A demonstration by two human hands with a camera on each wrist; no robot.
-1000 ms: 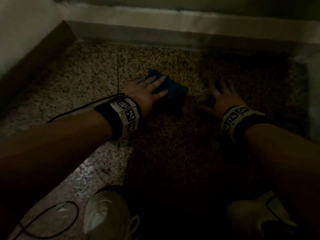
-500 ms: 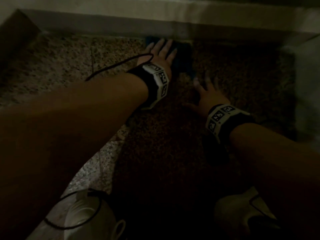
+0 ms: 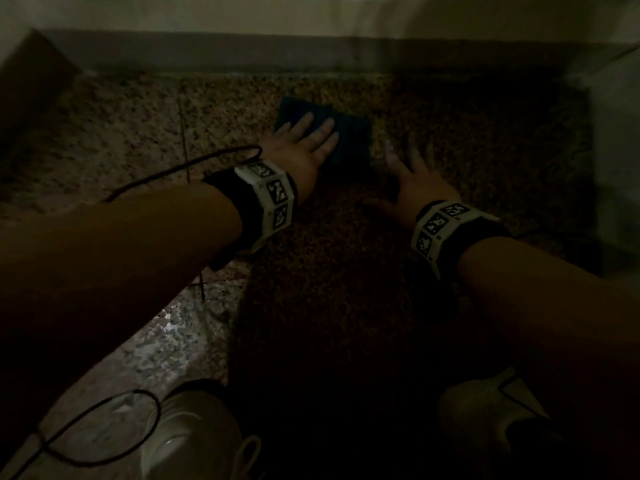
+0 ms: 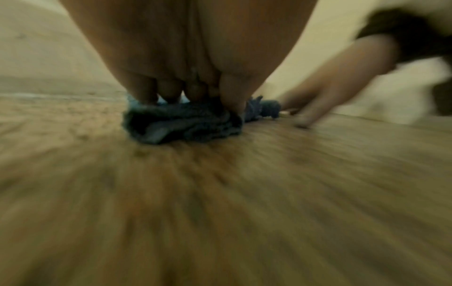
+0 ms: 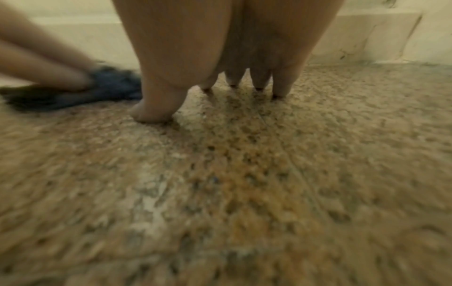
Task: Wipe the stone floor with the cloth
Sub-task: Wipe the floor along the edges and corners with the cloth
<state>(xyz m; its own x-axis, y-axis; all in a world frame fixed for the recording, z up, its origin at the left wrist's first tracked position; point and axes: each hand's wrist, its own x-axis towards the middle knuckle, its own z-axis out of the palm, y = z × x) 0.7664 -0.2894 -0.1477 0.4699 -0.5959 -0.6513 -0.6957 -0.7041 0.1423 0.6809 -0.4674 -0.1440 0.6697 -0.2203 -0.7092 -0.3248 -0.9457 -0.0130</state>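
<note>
A dark blue cloth [image 3: 349, 133] lies bunched on the speckled stone floor [image 3: 121, 126], a short way from the back wall. My left hand [image 3: 304, 140] lies flat on it with straight fingers and presses it down; the left wrist view shows the cloth [image 4: 181, 123] crumpled under the fingertips. My right hand [image 3: 412, 174] rests spread on the bare floor just right of the cloth, fingertips down and holding nothing, as the right wrist view [image 5: 220, 85] shows. That view also catches the cloth [image 5: 110, 85] at its left edge.
A pale wall with a dark skirting [image 3: 311, 50] runs along the back, and another wall closes the left corner. A pale upright surface [image 3: 616, 150] stands at the right. My two light shoes [image 3: 187, 434] [image 3: 485, 414] and a black cable [image 3: 104, 438] lie near the bottom.
My left hand has pulled the cloth back from the skirting toward me, after pushing it out to the wall. The right hand has stayed planted on the floor.
</note>
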